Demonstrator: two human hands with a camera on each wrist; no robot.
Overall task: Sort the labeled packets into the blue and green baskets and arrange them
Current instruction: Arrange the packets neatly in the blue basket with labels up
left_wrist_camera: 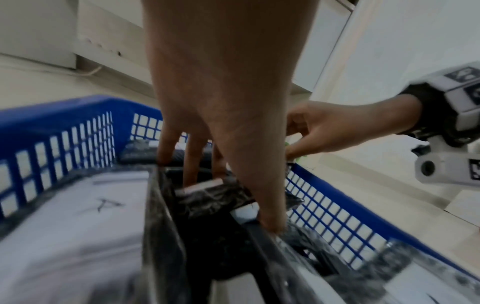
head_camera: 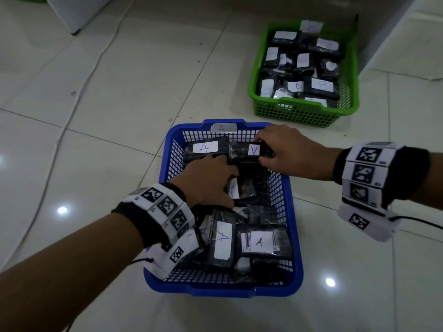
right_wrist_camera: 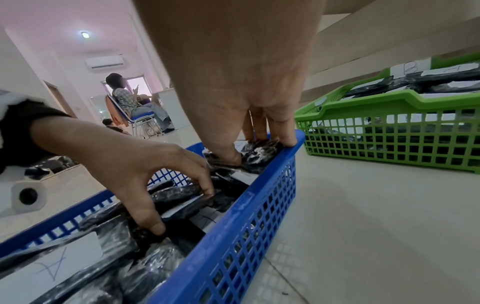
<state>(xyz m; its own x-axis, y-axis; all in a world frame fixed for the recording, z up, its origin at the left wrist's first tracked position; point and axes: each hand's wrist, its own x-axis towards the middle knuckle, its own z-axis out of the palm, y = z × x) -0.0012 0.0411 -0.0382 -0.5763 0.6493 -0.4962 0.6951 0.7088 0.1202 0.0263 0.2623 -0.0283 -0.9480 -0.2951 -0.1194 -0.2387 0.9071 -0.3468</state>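
Note:
The blue basket (head_camera: 223,289) marked A sits on the tiled floor, holding several black wrapped packets with white A labels. My right hand (head_camera: 261,150) pinches an A packet (head_camera: 242,152) at the basket's far right corner, beside another A packet (head_camera: 203,149). In the right wrist view the right hand (right_wrist_camera: 257,150) has its thumb and fingers around that packet's end (right_wrist_camera: 262,153), against the rim. My left hand (head_camera: 227,186) reaches into the basket's middle and grips a dark packet (head_camera: 248,188). From the left wrist, the left hand (left_wrist_camera: 223,185) straddles that packet (left_wrist_camera: 207,198).
The green basket (head_camera: 299,113) with several B-labelled packets stands on the floor at the far right, by a white wall (head_camera: 407,44). A white cable (head_camera: 96,63) runs across the tiles on the left, near a white cabinet (head_camera: 79,13). A person (right_wrist_camera: 130,100) sits on a chair far behind.

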